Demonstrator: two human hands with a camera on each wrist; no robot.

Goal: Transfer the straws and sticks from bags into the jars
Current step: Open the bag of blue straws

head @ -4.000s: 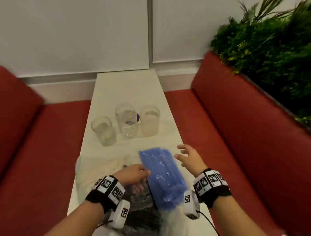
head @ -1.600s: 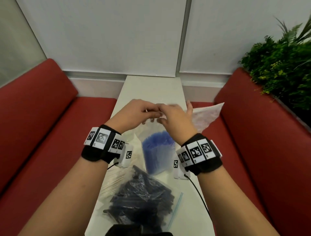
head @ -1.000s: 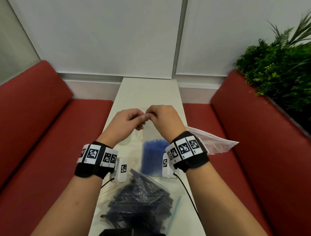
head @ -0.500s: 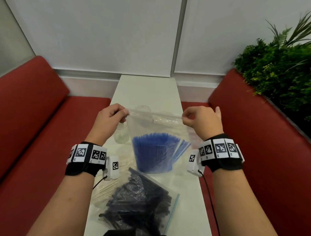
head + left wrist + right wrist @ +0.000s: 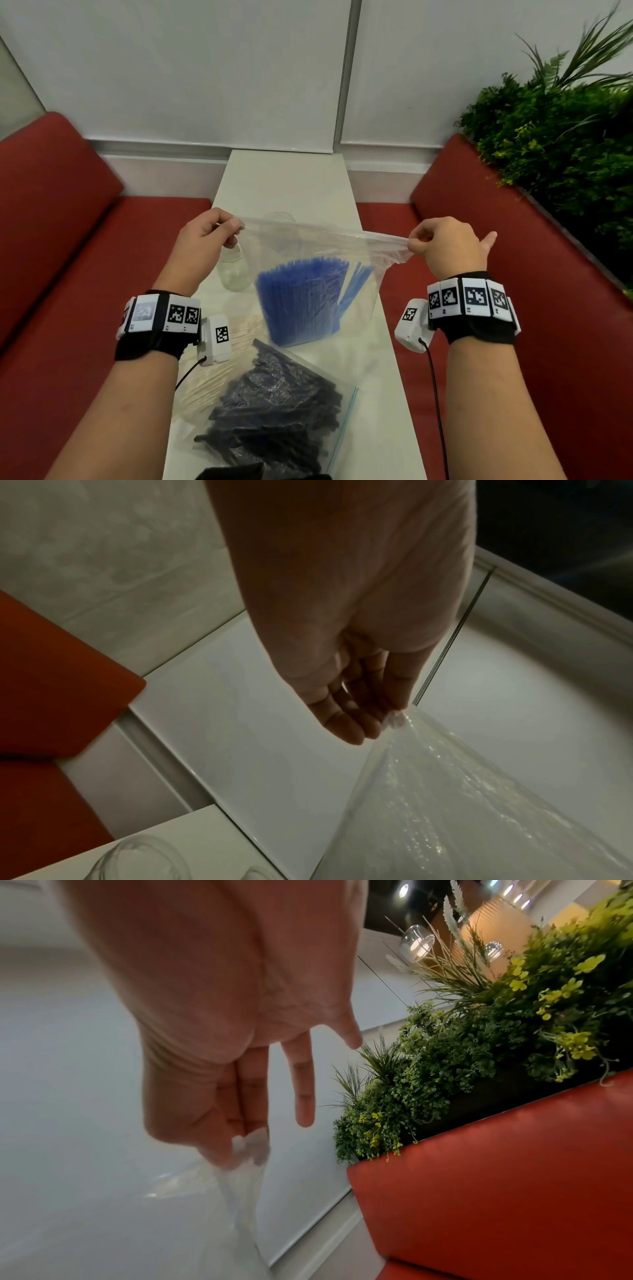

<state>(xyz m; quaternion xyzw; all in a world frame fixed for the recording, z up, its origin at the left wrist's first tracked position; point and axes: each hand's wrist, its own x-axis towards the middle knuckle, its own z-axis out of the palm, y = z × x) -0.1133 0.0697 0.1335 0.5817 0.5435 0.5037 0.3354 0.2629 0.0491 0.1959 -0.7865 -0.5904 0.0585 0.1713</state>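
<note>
A clear zip bag (image 5: 308, 246) hangs upright above the white table (image 5: 287, 181), with a bundle of blue straws (image 5: 301, 301) standing in its bottom. My left hand (image 5: 209, 236) pinches the bag's top left corner, and my right hand (image 5: 442, 246) pinches the top right corner, so the top edge is stretched between them. The left wrist view shows my left hand (image 5: 390, 721) pinching the plastic (image 5: 462, 791). The right wrist view shows my right hand (image 5: 236, 1150) pinching it between thumb and fingers. A glass jar (image 5: 234, 272) stands under my left hand; another jar (image 5: 279, 217) shows behind the bag.
A bag of dark straws (image 5: 274, 411) lies near the table's front edge, with a bag of pale wooden sticks (image 5: 219, 359) partly beneath it on the left. Red bench seats (image 5: 68, 308) flank the narrow table. Green plants (image 5: 561, 144) stand behind the right backrest.
My hands picked the blue straw bag up off the table, met at the middle of its top edge, then drew apart to its corners. In the last half second they have held nearly still.
</note>
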